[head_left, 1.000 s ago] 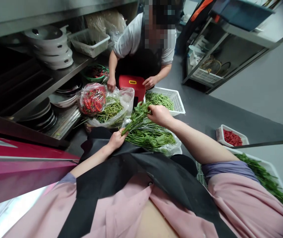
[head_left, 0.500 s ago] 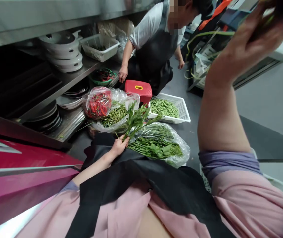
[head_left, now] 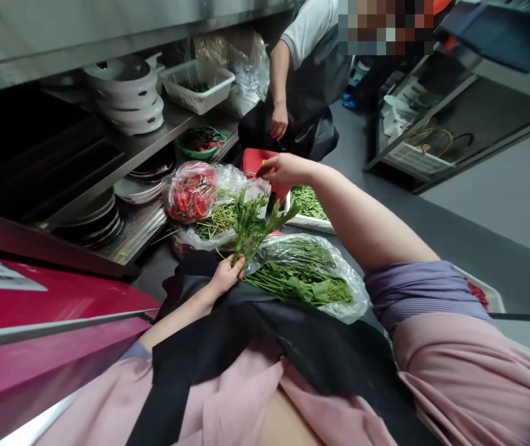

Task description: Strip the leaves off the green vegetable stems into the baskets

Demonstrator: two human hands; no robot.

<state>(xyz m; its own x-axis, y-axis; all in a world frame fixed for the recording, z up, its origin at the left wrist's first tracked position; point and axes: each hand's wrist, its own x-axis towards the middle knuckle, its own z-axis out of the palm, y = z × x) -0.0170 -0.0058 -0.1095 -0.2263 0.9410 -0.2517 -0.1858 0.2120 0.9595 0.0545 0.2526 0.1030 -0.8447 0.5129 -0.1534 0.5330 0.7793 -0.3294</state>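
Note:
My left hand [head_left: 222, 277] grips the lower stems of a bunch of leafy green stalks [head_left: 253, 226] above my black apron [head_left: 265, 328]. Just right of it, a clear plastic bag of the same greens [head_left: 304, 275] rests against my lap. My right hand [head_left: 286, 170] reaches forward over the bag, with nothing visible in it. Its fingertips are near a red plastic box [head_left: 255, 162]. Beyond the bunch lie a bag of red chillies [head_left: 190, 195] and a bag of green beans [head_left: 216, 220]. A co-worker's hand [head_left: 278, 121] hangs farther off.
A white crate of beans [head_left: 313, 223] sits on the grey floor [head_left: 432, 229]. To the left, a steel shelf [head_left: 148, 133] holds white dishes and a basket. A magenta cabinet [head_left: 46, 322] stands close on my left. A metal rack [head_left: 413, 124] stands at the far right.
My right hand has dropped from high on the right to forward over the bag, and the stem it held is gone. The co-worker has moved farther back and up the view.

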